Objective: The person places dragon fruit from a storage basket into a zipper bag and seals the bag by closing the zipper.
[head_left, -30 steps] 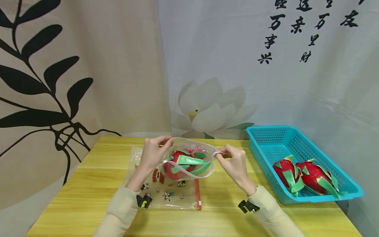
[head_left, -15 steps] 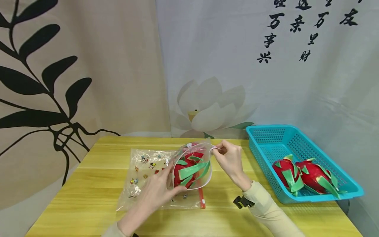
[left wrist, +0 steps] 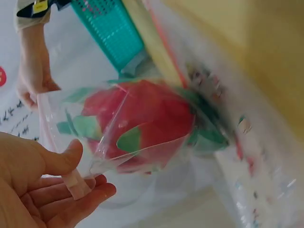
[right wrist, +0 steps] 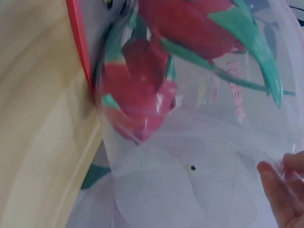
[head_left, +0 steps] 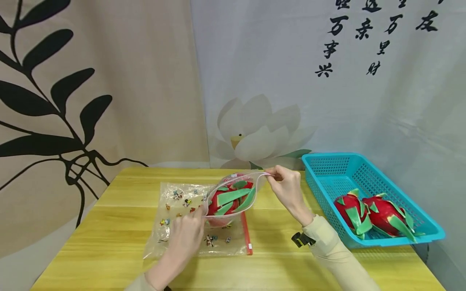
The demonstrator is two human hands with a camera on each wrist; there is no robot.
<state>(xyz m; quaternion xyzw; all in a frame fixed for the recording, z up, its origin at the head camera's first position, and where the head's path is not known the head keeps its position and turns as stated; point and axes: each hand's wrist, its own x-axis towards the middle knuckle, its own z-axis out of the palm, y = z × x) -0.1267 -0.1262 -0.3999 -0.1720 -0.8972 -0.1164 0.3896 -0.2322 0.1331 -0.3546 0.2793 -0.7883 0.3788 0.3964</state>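
Observation:
A clear zip bag [head_left: 257, 185] is held up by its mouth over the table, its opening tilted toward me. Inside it are dragon fruits [head_left: 230, 198] with red skin and green leaf tips; two show in the right wrist view, one dragon fruit [right wrist: 140, 90] lower than the other. My left hand [head_left: 187, 230] grips the bag's left corner, where a small pale slider tab [left wrist: 76, 184] sits between thumb and fingers. My right hand [head_left: 289, 192] pinches the opposite corner between thumb and fingertips. The mouth gapes between the two hands.
Under the raised bag lies a flat clear bag [head_left: 169, 238] printed with small cartoon figures, with a red zip strip [head_left: 246, 234] on its right edge. A blue mesh basket [head_left: 329, 180] stands at the right with two dragon fruits [head_left: 387, 216] in it. Printed curtains hang behind the table.
My left hand has gone from the bag's rim to cupping its near side, then back to gripping the left corner. The bag's mouth has narrowed and its right corner has risen slightly.

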